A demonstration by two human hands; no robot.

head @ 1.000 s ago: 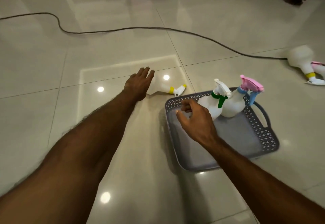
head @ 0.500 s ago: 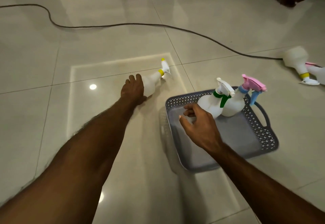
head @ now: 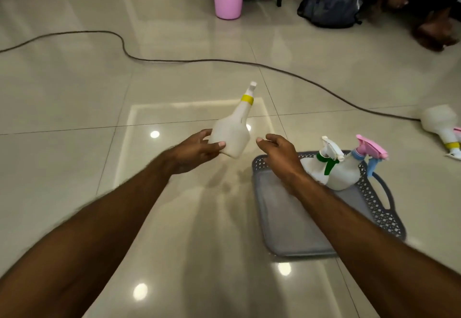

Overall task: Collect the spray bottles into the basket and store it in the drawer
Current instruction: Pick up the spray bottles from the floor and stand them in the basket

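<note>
With two bottles already standing in the basket, I judge the collecting about half done. One is green-topped, the other pink-topped, both upright at the basket's far end, just beyond my right hand.

My left hand has a grip on a yellow-collared bottle, thumb and fingers curled round its base, the nozzle tilted up and away. It is lifted off the floor, just left of the basket and not yet over it. My right hand hovers over the basket's near-left corner, fingers loosely curled, holding nothing, close beside the held bottle as if ready to receive it, though that is only my guess.

Left to do: set this bottle in, then fetch the fourth bottle, which lies on its side on the floor well to the right of both hands, beyond the basket. After that the basket goes into the drawer, which I cannot see from here.
</note>
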